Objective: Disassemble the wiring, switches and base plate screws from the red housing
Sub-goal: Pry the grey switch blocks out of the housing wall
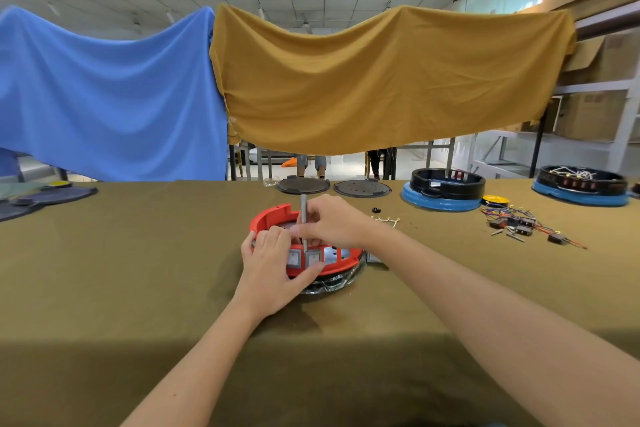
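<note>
L hand [273, 265] gripped the red housing [277, 215] w/ switches [304, 259] mid-worktop, R hand [329, 220] fingers pinched the screwdriver [303, 215]; best kept vertical, housing braced.

A plain olive-green tablecloth [138, 270] covers the table. At its centre sits a red plastic ring housing [273, 215] with grey square switches [293, 258]. Far behind hang a blue draped cloth [104, 90] and a mustard-yellow draped cloth [381, 80]. Far right stand black rings on blue bases [441, 199].
</note>
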Demonstrator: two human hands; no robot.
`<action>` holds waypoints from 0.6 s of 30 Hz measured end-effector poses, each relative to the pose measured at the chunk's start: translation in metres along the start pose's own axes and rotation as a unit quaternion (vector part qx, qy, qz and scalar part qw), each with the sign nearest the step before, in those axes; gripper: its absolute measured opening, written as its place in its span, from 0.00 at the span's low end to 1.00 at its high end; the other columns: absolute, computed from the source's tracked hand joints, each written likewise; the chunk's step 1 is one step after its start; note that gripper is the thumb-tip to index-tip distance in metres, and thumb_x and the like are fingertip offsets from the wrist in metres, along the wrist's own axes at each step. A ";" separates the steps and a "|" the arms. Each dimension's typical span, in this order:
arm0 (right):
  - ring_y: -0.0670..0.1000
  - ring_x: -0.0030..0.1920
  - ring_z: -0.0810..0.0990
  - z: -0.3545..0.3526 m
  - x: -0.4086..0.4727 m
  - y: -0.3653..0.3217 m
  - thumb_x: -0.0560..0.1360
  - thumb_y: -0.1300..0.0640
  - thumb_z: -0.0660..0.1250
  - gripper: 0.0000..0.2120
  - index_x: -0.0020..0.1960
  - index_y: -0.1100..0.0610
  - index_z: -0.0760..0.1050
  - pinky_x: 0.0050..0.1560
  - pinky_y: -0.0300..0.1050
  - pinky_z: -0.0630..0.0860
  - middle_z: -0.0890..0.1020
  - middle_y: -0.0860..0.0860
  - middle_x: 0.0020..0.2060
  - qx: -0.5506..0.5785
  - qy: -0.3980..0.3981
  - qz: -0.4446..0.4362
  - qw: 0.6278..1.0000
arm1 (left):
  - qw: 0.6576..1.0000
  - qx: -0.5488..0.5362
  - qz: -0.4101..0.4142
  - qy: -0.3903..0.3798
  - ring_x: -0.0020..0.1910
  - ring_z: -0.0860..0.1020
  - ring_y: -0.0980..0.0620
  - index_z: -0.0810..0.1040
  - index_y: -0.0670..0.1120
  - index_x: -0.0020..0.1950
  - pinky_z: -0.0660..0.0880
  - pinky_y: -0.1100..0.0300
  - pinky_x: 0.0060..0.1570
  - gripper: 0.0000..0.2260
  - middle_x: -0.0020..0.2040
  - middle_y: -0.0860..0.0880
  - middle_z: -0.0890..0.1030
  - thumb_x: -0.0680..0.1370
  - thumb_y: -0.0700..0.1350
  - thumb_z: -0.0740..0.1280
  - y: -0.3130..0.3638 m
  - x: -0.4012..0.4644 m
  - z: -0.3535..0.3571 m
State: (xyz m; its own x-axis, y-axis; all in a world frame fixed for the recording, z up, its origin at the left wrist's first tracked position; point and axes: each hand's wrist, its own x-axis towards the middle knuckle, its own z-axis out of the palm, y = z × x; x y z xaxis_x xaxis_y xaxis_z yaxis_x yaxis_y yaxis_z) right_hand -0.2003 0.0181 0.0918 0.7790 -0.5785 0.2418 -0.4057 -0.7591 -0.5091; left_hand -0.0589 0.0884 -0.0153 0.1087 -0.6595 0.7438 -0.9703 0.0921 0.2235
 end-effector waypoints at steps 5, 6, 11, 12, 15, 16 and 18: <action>0.59 0.46 0.83 0.007 -0.002 0.002 0.79 0.49 0.68 0.15 0.50 0.62 0.78 0.50 0.60 0.81 0.84 0.59 0.45 0.000 0.022 -0.003 1.000 | 1.000 0.001 -0.001 0.000 0.53 0.68 0.57 0.70 0.53 0.59 0.55 0.47 0.73 0.24 0.49 0.57 0.69 0.74 0.70 0.57 0.000 0.000 0.000; 0.58 0.45 0.83 0.008 0.000 0.001 0.79 0.49 0.68 0.15 0.49 0.62 0.78 0.50 0.60 0.81 0.83 0.58 0.45 -0.010 0.018 -0.002 1.000 | 1.000 0.000 -0.001 -0.001 0.53 0.69 0.57 0.71 0.53 0.59 0.55 0.47 0.73 0.24 0.49 0.57 0.69 0.74 0.70 0.58 0.000 0.000 0.000; 0.59 0.40 0.83 0.004 0.017 -0.007 0.81 0.51 0.65 0.17 0.49 0.67 0.77 0.45 0.52 0.81 0.84 0.62 0.43 -0.046 -0.040 0.020 0.998 | 1.000 0.006 0.004 -0.003 0.54 0.69 0.56 0.71 0.52 0.61 0.56 0.46 0.73 0.26 0.49 0.57 0.70 0.74 0.70 0.57 0.000 -0.001 -0.001; 0.57 0.37 0.81 0.004 0.020 -0.010 0.81 0.51 0.65 0.17 0.48 0.67 0.77 0.42 0.48 0.79 0.84 0.62 0.41 -0.062 -0.052 0.021 0.997 | 1.000 0.006 0.004 -0.004 0.55 0.69 0.56 0.71 0.52 0.62 0.55 0.46 0.73 0.26 0.50 0.57 0.70 0.74 0.70 0.57 0.001 -0.001 -0.001; 0.55 0.37 0.84 0.005 0.029 -0.018 0.82 0.52 0.64 0.16 0.47 0.65 0.77 0.40 0.45 0.81 0.84 0.60 0.40 -0.101 -0.080 0.027 0.991 | 1.000 -0.002 0.005 0.000 0.58 0.70 0.55 0.72 0.52 0.64 0.54 0.46 0.74 0.28 0.54 0.57 0.71 0.74 0.70 0.58 0.001 -0.001 -0.001; 0.57 0.38 0.85 0.005 0.031 -0.019 0.82 0.53 0.63 0.16 0.48 0.67 0.78 0.42 0.47 0.83 0.85 0.60 0.40 -0.108 -0.088 0.032 0.990 | 1.000 0.000 0.007 -0.002 0.59 0.70 0.55 0.72 0.52 0.64 0.53 0.46 0.74 0.28 0.55 0.57 0.72 0.74 0.70 0.58 0.002 -0.001 -0.002; 0.58 0.40 0.86 0.004 0.033 -0.022 0.82 0.53 0.63 0.17 0.49 0.68 0.79 0.45 0.50 0.84 0.85 0.61 0.39 -0.116 -0.099 0.038 0.988 | 1.000 0.006 0.007 -0.010 0.59 0.69 0.55 0.72 0.52 0.65 0.53 0.45 0.74 0.29 0.56 0.56 0.72 0.74 0.70 0.57 0.002 -0.001 -0.002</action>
State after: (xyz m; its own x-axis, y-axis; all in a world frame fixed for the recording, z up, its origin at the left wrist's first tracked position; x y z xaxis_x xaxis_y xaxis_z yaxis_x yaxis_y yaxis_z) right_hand -0.1634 0.0170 0.1076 0.8105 -0.5848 0.0320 -0.5479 -0.7764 -0.3114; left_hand -0.0601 0.0903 -0.0143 0.0906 -0.6724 0.7346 -0.9743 0.0931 0.2053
